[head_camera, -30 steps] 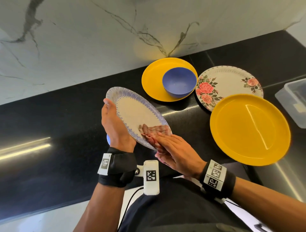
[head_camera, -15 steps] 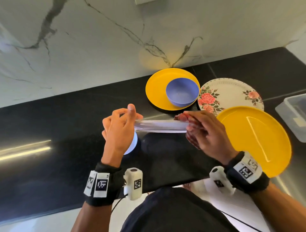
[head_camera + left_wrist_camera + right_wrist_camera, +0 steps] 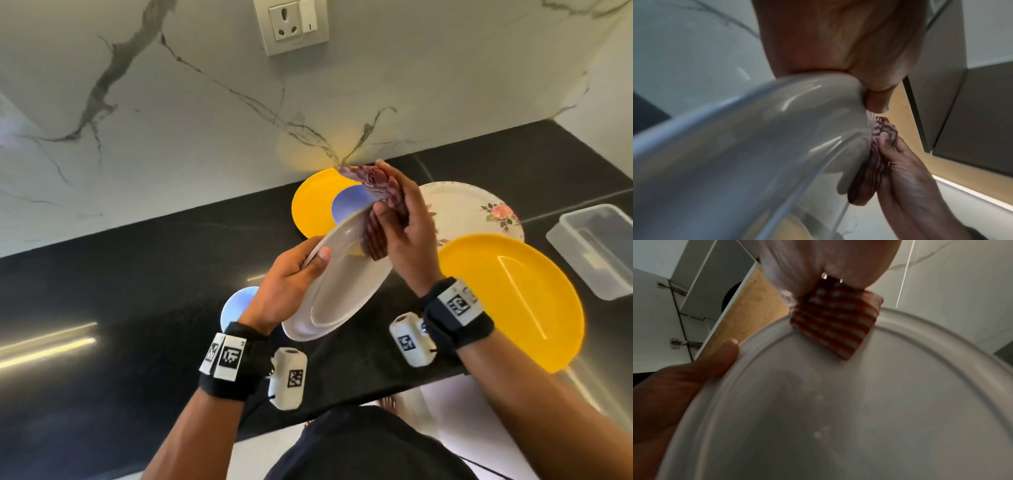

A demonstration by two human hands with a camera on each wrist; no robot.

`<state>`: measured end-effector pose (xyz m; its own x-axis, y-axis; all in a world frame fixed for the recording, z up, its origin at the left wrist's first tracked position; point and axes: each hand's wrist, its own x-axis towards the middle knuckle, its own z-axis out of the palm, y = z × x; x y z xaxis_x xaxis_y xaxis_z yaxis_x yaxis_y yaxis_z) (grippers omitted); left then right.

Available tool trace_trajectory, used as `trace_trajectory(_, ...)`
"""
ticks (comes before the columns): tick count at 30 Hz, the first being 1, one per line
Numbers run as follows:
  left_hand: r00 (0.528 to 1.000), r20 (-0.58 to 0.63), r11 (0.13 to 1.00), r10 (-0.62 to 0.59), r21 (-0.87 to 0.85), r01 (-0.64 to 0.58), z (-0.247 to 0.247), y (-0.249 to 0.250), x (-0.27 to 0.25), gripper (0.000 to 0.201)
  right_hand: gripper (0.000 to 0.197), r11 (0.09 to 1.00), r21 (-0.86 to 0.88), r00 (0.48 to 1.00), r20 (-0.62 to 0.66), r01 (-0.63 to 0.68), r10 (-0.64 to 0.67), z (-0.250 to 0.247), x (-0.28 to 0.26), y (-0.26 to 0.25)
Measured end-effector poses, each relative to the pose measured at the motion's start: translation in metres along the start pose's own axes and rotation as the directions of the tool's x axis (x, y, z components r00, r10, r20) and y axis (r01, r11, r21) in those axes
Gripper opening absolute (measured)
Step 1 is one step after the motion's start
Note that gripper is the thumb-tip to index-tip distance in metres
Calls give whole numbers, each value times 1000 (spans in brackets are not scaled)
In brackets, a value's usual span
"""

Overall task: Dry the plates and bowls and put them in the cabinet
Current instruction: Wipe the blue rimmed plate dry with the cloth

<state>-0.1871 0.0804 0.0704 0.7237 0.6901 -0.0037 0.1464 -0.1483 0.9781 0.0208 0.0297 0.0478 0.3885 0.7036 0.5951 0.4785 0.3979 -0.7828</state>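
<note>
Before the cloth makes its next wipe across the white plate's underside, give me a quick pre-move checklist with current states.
1. Left hand grips the round white plate at its rim: ok.
2. Right hand holds the folded red-checked cloth: ok.
3. Cloth touches the plate near its upper rim: ok.
4. Plate held off the black countertop: ok.
5. Underside dry: not ok, droplets show in the right wrist view.
6. Patterned face dry: cannot tell, turned away.
</note>
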Motion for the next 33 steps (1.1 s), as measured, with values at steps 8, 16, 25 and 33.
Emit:
trace_trajectory(8, 995, -103, 939, -5, -343, -31, 10, -18, -5, 25, 54, 987, -102, 960, 266, 122, -91, 62, -53, -13)
trace_trajectory(16, 981, -193, 912, -36, -408, -47, 11, -30, -11, 35, 67, 980, -182, 978, 203, 84, -46, 78, -46, 10)
trace_trajectory(25, 961, -256, 888, -100, -458, -29, 17, -32, -29, 61, 55, 891, 34, 892, -16, -452, 453, 59, -62, 92)
trace_trajectory(33, 956, -282, 874, -82, -481, -66, 21, -28, -18, 58, 62, 965, -105, 970, -46, -242, 238, 74, -58, 56)
